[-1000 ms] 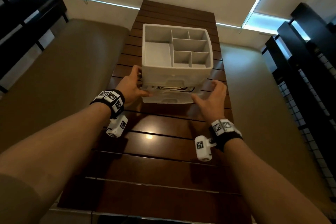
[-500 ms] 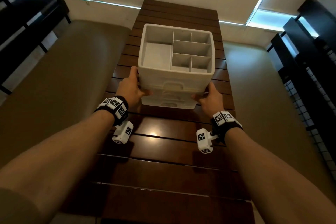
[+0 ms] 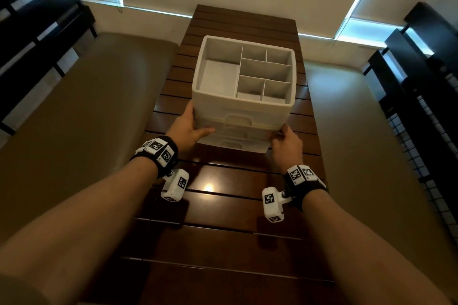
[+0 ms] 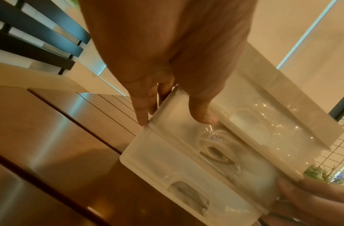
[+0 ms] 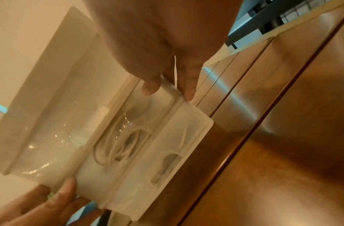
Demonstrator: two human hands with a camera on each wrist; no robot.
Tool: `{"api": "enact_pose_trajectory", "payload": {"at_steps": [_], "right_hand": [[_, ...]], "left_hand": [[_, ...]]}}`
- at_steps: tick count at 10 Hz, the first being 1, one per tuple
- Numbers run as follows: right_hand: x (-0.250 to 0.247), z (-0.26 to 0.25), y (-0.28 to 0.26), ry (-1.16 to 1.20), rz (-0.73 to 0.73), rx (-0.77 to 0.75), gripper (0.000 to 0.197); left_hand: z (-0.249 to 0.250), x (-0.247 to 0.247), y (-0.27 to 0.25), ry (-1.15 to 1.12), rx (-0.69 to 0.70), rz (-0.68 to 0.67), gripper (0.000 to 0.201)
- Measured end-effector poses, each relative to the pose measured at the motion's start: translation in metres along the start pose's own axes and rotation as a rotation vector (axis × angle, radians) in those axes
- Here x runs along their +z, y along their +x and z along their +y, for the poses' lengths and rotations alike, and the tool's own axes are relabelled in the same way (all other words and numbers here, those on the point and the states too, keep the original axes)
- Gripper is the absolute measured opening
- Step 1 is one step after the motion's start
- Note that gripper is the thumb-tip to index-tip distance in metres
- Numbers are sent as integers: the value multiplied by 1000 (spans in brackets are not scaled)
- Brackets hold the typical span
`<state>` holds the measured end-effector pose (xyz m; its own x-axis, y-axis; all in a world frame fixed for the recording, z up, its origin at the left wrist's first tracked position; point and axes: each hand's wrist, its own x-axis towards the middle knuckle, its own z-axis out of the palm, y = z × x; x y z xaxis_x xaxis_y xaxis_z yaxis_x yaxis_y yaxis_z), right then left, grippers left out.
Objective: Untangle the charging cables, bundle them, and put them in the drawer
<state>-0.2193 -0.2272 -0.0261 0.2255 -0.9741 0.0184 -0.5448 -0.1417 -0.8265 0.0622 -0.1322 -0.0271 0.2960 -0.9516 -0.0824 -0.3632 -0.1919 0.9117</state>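
A white drawer organizer (image 3: 244, 106) with an open-top divided tray stands on the dark wooden table (image 3: 223, 208). Its drawers sit flush. Coiled white cables (image 4: 207, 137) (image 5: 124, 146) show through the translucent front of the middle drawer (image 3: 238, 131). My left hand (image 3: 190, 129) clasps the front left corner, fingers (image 4: 142, 110) along the side and thumb (image 4: 201, 114) on the drawer front. My right hand (image 3: 285, 141) clasps the front right corner the same way, thumb (image 5: 150, 85) on the front. How the cables are tied is blurred.
Beige padded benches run along both sides of the table, left (image 3: 74, 119) and right (image 3: 359, 131). Dark slatted racks (image 3: 37, 20) stand at the far left and a wire grid (image 3: 426, 146) at the right. A pale wall closes off the table's far end.
One second ago the middle drawer stood pulled out with the cables in view; it has slid shut. Both hands moved inward onto the organizer's front corners.
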Motion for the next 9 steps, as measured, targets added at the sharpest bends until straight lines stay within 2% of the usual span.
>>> {"api": "enact_pose_trajectory", "payload": {"at_steps": [1, 3, 5, 6, 8, 9], "right_hand": [[2, -3, 9, -29, -29, 14, 39], [0, -10, 37, 13, -132, 69, 44], [-5, -16, 54, 51, -213, 99, 56], [-2, -16, 58, 92, -228, 121, 65], [-5, -18, 58, 124, -228, 110, 65], [-3, -12, 54, 92, -205, 101, 65]], "left_hand": [[2, -1, 12, -42, -36, -36, 111], [8, 8, 34, -24, -23, 26, 96], [13, 12, 44, -20, -22, 32, 94], [8, 13, 53, -32, -22, 41, 93], [12, 4, 56, -48, -29, 4, 93], [8, -4, 49, -87, -22, -22, 101]]}}
